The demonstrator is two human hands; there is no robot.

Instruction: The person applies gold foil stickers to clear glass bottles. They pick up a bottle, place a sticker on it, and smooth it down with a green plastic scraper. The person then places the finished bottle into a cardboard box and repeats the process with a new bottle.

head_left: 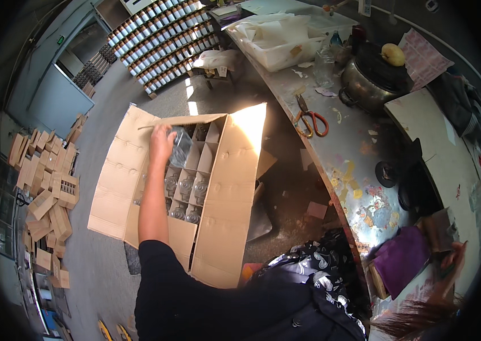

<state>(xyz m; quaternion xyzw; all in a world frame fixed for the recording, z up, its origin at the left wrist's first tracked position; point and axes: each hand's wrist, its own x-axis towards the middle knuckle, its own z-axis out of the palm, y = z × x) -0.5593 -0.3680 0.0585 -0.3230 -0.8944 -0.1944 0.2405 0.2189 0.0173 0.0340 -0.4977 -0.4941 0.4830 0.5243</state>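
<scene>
In a large cardboard box (pixel 226 199) with spread flaps, my left hand (pixel 162 142) is closed round a clear glass vessel (pixel 180 149), tilted over the far compartments. Cardboard dividers (pixel 206 159) split the inside into cells. Several clear glass pieces (pixel 186 186) stand in the nearer cells. At the far right, my right hand (pixel 452 262) is above the workbench, its fingers partly curled round something dark green and too small to name. Close to it are a purple cloth-covered block (pixel 402 258) and a brownish block in clear wrap (pixel 440 228).
Red-handled scissors (pixel 312 122), a metal pot (pixel 374 79) and a white plastic tub (pixel 277 42) occupy the workbench (pixel 343 136). Stacked cartons (pixel 47 176) line the left side. Rows of white-and-brown cans (pixel 163 42) rise at the back. Patterned dark fabric (pixel 320 267) lies close to my body.
</scene>
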